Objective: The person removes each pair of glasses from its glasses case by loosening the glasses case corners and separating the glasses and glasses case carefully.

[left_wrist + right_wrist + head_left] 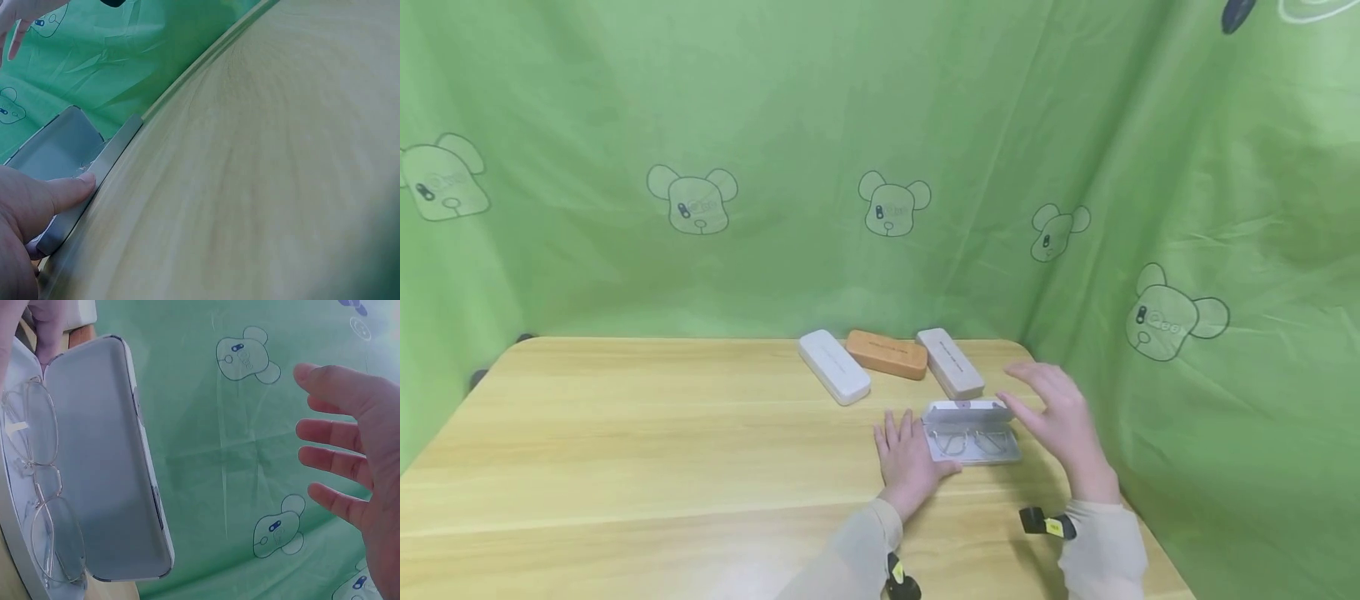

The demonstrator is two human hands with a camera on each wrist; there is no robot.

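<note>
An open glasses case [973, 457] lies on the table with its grey-lined lid [103, 462] raised. Inside rest thin-rimmed clear glasses [953, 443]. My left hand [908, 467] holds the case by its left end. Its thumb [72, 190] presses the front wall, with a finger at the hinge corner and the other fingers spread over the table. My right hand [1063, 417] is raised to the right of the lid, apart from it. Its fingers [328, 434] are spread and loosely bent, holding nothing.
Behind the open case lie three shut cases: a white one [835, 367], an orange one [887, 354] and a pale grey one [950, 363]. A green curtain [775, 275] with bear-head prints surrounds the wooden table [625, 450] at the back and sides.
</note>
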